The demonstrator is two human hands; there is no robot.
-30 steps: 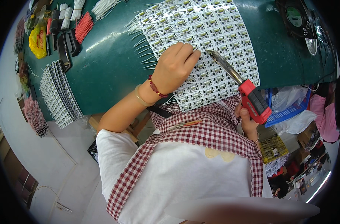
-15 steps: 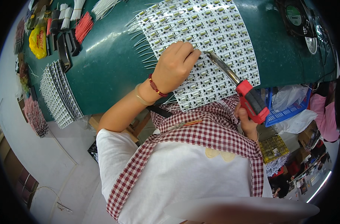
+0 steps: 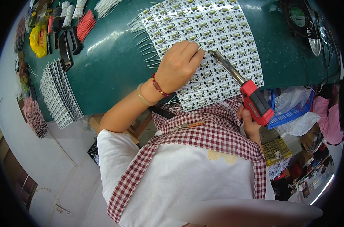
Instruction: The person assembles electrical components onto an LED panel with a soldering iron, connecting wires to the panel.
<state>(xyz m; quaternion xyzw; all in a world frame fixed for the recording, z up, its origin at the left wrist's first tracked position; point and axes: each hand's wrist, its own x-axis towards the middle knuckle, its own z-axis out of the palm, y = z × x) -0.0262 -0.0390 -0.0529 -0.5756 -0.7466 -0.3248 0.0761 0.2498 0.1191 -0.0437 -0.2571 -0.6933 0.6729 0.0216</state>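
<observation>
A large white sheet of small circuit boards (image 3: 232,45) lies on the green table, with thin white wires (image 3: 151,58) sticking out past its left edge. Over its middle, my left hand (image 3: 181,62) is closed, fingertips pinched down at the boards; what they hold is hidden. My right hand (image 3: 251,126) grips the handle of a red and black soldering iron (image 3: 257,102), its metal shaft slanting up to the left. The iron's dark tip is just right of my left fingertips, over the boards; whether it touches them I cannot tell.
At the left lie stacked board sheets (image 3: 60,94), a yellow bag (image 3: 38,39), and bundles of red wires (image 3: 86,22) and white wires (image 3: 80,8). A black round device (image 3: 296,15) stands far right. Below the table's right side is a blue basket (image 3: 289,117) with clear plastic.
My left hand has shifted very slightly right. The soldering iron's tip has risen a little and sits slightly farther from the boards by my fingertips.
</observation>
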